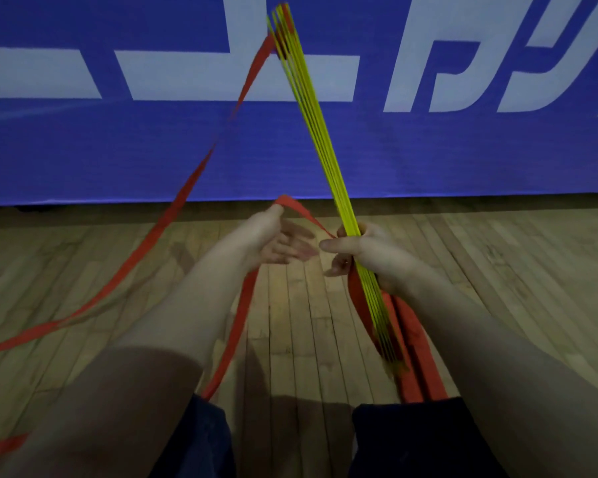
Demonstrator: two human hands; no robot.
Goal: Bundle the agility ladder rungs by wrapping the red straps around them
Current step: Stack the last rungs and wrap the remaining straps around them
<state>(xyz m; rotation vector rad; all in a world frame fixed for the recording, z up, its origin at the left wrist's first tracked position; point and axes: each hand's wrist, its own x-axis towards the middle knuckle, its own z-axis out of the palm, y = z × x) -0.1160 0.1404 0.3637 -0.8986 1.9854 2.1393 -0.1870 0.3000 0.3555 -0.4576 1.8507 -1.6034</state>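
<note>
Yellow rungs (pixel 325 139), thin and flat, are gathered into one tight bundle and held out in front of the person. The bundle's long axis runs steeply. Its far end points up and slightly left, reaching the top of the view, and its near end slants down to the right towards the person's lap.

The right hand (pixel 366 246) has its fingers curled round the bundle a little below its middle and grips it firmly.

A long red strap (pixel 187 188) leaves the upper end of the rungs and sweeps down to the left in a slack, blurred curve, out past the left edge. A second red strap (pixel 301 212) runs from the right hand's grip up over the thumb side of the left hand (pixel 283 239). From there it drops behind that wrist towards the lap. The left hand's fingers are straight and spread, palm turned towards the bundle, blurred; the strap is hooked on it rather than pinched.

Folded red webbing (pixel 422 360) hangs at the bundle's lower end, touching the rungs.

Below lies a wooden floor (pixel 308 322), behind stands a blue banner (pixel 118 150) with large white letters, and dark clothing (pixel 411 443) shows at the bottom.
</note>
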